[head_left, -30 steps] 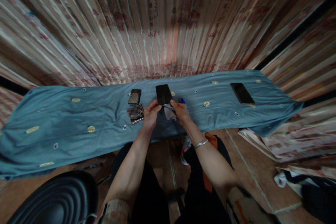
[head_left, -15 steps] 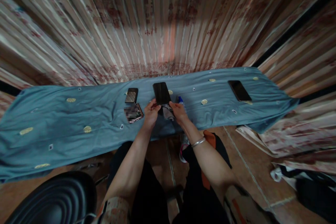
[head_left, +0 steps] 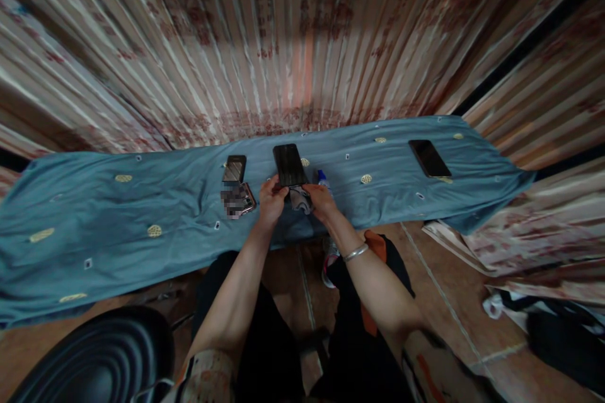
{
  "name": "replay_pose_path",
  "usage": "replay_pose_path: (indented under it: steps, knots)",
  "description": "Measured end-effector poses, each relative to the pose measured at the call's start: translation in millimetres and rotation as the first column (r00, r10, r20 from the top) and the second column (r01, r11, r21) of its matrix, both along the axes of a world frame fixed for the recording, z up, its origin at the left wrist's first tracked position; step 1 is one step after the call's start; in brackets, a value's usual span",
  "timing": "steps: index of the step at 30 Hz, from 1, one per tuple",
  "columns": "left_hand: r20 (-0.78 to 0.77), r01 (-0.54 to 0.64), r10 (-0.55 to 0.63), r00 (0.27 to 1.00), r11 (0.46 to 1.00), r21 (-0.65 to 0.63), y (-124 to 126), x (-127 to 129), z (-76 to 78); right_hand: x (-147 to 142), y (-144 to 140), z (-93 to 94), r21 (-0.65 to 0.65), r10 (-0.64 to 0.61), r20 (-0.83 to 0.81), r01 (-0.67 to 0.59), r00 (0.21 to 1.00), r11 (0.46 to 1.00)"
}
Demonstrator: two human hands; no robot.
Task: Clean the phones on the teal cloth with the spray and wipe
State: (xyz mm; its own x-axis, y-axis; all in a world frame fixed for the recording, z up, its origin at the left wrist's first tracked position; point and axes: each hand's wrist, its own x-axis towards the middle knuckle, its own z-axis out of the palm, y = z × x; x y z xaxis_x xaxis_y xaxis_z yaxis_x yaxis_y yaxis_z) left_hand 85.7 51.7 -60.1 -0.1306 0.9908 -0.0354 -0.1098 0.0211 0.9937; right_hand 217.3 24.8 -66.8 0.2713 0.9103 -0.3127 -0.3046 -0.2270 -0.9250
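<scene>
Gripping a black phone [head_left: 288, 164] by its near edge: left hand [head_left: 271, 199] closed on the near-left corner, right hand [head_left: 322, 199] closed on the near-right corner, with a grey cloth [head_left: 299, 198] bunched between the two hands just under the phone. Held dark screen up, far end pointing away, over the near half of a blue cloth [head_left: 142, 208] spread across a long surface. Silver bangle [head_left: 355, 253] on the right wrist.

Just left of the left hand, on the blue cloth: a smaller phone [head_left: 234, 169] lying flat, and nearer, touching or almost touching it, a second item [head_left: 239, 199], partly blurred, so cannot tell what. Just right of the held phone, a small blue-and-white object [head_left: 322, 176], too small to name. Well apart, far right on the blue cloth: another black phone [head_left: 429, 158], flat, screen up. Striped, patterned curtain [head_left: 302, 38] behind the surface. Dark ribbed stool [head_left: 99, 352] at near left, on a brown floor.
</scene>
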Motion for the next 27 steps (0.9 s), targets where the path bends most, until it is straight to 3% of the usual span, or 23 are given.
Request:
replay_pose_path:
  steps: [4,13,18,22,27]
  knots:
    - [0.013,-0.006,0.006,1.0,1.0,0.0,1,0,-3.8,-1,-1,0.2,-0.01,0.005,-0.014,-0.005,1.0,1.0]
    - [-0.153,0.028,-0.024,0.988,0.999,0.026,6,-1,-16.6,-6,-13,13.5,0.02,0.079,-0.076,-0.078,0.994,0.997]
    - [-0.207,-0.007,0.022,0.978,0.997,0.071,0,-11,-14.0,-8,-20,26.6,0.114,0.153,-0.157,-0.136,0.976,0.984]
    - [-0.069,-0.015,0.023,0.997,0.993,0.117,-14,-24,-0.7,-7,-24,33.6,0.188,0.151,-0.173,-0.118,0.973,0.975]
    - [0.259,0.156,-0.132,0.957,0.985,-0.071,-39,-21,20.0,-9,-27,33.4,0.239,0.142,-0.068,-0.122,0.988,0.963]
